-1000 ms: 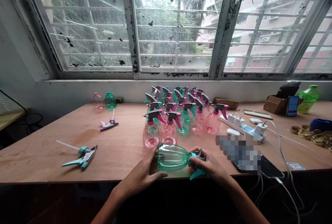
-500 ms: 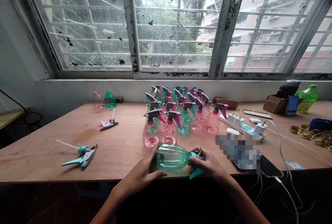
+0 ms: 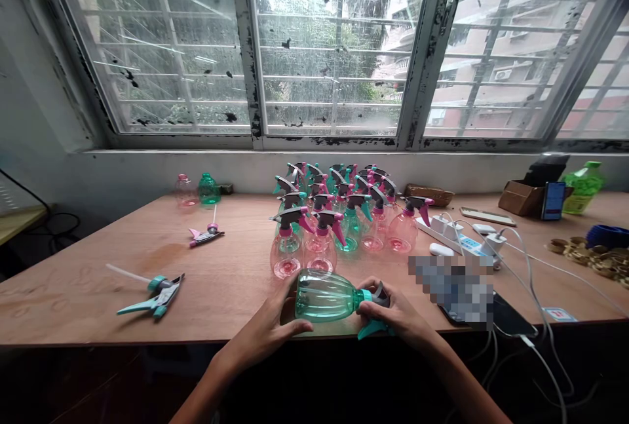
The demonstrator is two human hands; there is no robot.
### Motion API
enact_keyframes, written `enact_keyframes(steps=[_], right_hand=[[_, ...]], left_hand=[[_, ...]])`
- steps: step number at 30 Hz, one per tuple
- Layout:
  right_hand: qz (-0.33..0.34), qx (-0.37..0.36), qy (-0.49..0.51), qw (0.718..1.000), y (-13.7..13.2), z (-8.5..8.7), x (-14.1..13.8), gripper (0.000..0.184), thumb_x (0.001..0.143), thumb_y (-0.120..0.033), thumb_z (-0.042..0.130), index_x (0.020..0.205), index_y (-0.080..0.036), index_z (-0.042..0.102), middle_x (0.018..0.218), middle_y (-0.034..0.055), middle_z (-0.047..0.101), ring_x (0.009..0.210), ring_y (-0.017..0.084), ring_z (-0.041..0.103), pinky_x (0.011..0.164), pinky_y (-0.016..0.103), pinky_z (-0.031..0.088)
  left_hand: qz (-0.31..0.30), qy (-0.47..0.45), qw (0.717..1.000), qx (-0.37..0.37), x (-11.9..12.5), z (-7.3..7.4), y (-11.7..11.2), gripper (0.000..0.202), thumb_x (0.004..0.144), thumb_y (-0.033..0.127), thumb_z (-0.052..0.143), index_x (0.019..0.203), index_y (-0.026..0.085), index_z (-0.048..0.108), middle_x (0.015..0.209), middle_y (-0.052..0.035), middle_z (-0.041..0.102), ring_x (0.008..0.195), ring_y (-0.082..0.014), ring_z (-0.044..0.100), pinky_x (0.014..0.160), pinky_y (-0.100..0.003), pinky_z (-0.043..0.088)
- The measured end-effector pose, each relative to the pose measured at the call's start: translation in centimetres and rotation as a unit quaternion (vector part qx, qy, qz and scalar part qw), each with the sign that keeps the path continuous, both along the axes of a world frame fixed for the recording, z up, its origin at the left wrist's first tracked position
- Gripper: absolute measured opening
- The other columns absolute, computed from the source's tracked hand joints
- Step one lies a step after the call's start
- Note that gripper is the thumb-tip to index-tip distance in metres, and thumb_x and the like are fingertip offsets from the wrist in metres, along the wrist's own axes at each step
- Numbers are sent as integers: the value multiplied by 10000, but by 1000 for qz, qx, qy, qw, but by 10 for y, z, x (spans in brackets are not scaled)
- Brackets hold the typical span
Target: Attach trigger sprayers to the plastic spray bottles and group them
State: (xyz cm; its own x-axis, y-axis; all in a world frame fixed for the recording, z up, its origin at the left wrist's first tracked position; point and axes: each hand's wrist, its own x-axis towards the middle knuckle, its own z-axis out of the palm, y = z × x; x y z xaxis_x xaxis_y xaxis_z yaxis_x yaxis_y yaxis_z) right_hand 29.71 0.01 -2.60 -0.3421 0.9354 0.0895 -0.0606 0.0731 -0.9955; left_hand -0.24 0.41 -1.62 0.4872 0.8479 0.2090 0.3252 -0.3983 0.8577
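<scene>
A clear green spray bottle (image 3: 324, 296) lies sideways in the air just over the table's front edge, its base to the left. My left hand (image 3: 270, 322) is closed around the base end, thumb below. My right hand (image 3: 400, 309) grips the grey and teal spray head, with the teal trigger (image 3: 373, 328) pointing down. Some of the right fingers are hidden behind the head. Right behind the bottle stand several pink and green spray bottles in rows, the nearest a pink spray bottle (image 3: 286, 255).
Leftward on the wooden table (image 3: 63, 286) lie a teal spray head (image 3: 160, 294) and a pink spray head (image 3: 206, 235). Two headless bottles, a pink bottle (image 3: 185, 191) and a green bottle (image 3: 209, 189), stand behind. At right are a power strip (image 3: 455, 237), cables and a phone (image 3: 514, 314).
The green bottle has shifted very slightly left and turned a little about its length. Both hands keep their grip; the other things stay where they were.
</scene>
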Motion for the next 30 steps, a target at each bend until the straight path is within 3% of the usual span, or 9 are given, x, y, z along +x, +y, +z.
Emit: enact_keyframes(steps=[6, 14, 20, 25, 30], right_hand=[[-16, 8, -7, 1000, 2, -2, 1, 463, 717, -486, 871, 983, -188, 638, 744, -20, 665, 655, 157, 617, 607, 252, 455], [-16, 8, -1, 1000, 0, 2, 1, 440, 755, -483, 844, 989, -181, 626, 713, -6, 695, 653, 162, 636, 611, 257, 483], [-21, 9, 0, 1000, 1, 0, -1, 456, 768, -505, 829, 990, -167, 618, 689, 10, 717, 638, 168, 653, 609, 269, 511], [-17, 6, 0, 1000, 2, -1, -1, 460, 760, -499, 840, 989, -168, 616, 683, 4, 713, 639, 167, 658, 615, 267, 514], [-12, 5, 0, 1000, 2, -4, 1, 453, 774, -494, 832, 998, -168, 611, 692, 11, 721, 633, 167, 661, 611, 263, 506]], left_hand=[[17, 11, 1000, 12, 0, 1, 0, 941, 881, 466, 728, 1618, 285, 171, 1650, -111, 313, 1525, -383, 238, 1239, -541, 262], [22, 69, 997, 33, 0, 0, -2, 961, 903, 440, 712, 1624, 303, 91, 1695, -92, 186, 1531, -313, 258, 1257, -472, 240], [-3, 31, 999, 21, 3, 0, -4, 1000, 931, 308, 679, 1614, 329, -52, 1668, -74, 283, 1506, -297, 327, 1238, -487, 284], [-11, 20, 1000, 7, 4, 5, -5, 1060, 879, 324, 743, 1623, 291, -12, 1674, -116, 251, 1494, -333, 342, 1225, -502, 308], [17, 51, 998, 44, 4, 3, -5, 1023, 879, 323, 745, 1623, 317, 43, 1676, -92, 250, 1507, -337, 311, 1240, -528, 257]])
